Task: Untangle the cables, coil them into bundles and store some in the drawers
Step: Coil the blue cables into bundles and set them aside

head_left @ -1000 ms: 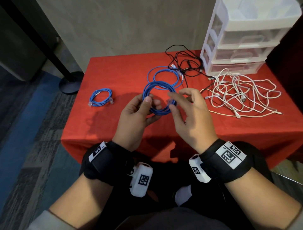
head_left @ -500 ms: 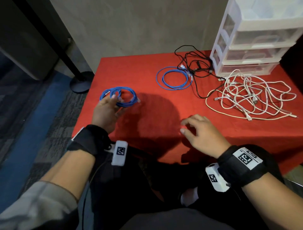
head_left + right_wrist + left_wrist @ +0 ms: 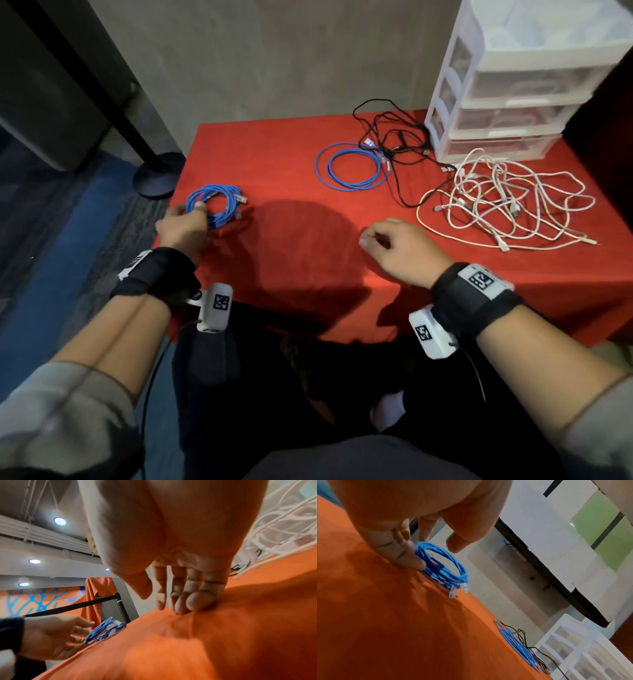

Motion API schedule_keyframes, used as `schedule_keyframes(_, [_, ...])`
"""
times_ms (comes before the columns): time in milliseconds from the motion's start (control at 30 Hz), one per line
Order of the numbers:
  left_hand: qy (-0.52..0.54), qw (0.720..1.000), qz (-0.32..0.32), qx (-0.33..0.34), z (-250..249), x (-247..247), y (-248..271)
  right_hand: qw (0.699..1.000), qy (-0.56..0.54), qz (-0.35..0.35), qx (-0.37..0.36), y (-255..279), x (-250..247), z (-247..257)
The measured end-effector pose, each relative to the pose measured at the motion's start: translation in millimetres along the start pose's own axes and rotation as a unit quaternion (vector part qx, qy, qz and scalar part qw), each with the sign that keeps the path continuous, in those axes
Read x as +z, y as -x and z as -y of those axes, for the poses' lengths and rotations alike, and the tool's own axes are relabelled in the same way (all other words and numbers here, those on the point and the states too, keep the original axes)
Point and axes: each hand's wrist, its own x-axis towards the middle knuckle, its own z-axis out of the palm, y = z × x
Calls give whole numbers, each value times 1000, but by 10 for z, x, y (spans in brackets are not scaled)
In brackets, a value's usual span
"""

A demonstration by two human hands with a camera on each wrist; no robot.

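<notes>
A blue coiled cable bundle (image 3: 219,205) lies on the red tablecloth (image 3: 291,178) near the left edge, heaped with another blue coil so the two read as one pile. My left hand (image 3: 193,212) touches its near side with fairly straight fingers; in the left wrist view the thumb (image 3: 453,545) hovers clear of the bundle (image 3: 447,563). My right hand (image 3: 373,240) rests on the cloth mid-table, fingers loosely curled and holding nothing, its fingertips (image 3: 197,601) on the fabric. A loose blue cable loop (image 3: 352,166), black cables (image 3: 394,137) and a white cable tangle (image 3: 503,202) lie further back.
A white plastic drawer unit (image 3: 507,85) stands at the back right corner, drawers closed. A black post with a round base (image 3: 157,174) stands on the floor left of the table. My dark-clad lap lies below the table's front edge.
The left hand carried the blue coil from the middle to the table's left edge and lowered it onto the bundle there. The right hand let go and came down on the cloth.
</notes>
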Motion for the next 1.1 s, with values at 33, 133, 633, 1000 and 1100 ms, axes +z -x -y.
schedule_keyframes(33, [-5,1000,6,3,26,5,9,1000,-4,-2,2,-101,-16,18])
schedule_keyframes(133, [-2,1000,13,18,99,-34,30,999,-27,-26,22,-478,-42,77])
schedule_keyframes(633, [-328,879,51,341,194,-153,466,987,120,102,40,-951,56,66])
schedule_keyframes(1000, [-421,850,171,266,-357,222,46,996,48,73,15,-520,78,114])
schedule_keyframes(1100, [-417,849,177,273,-496,271,19,999,9,36,-2,-470,58,134])
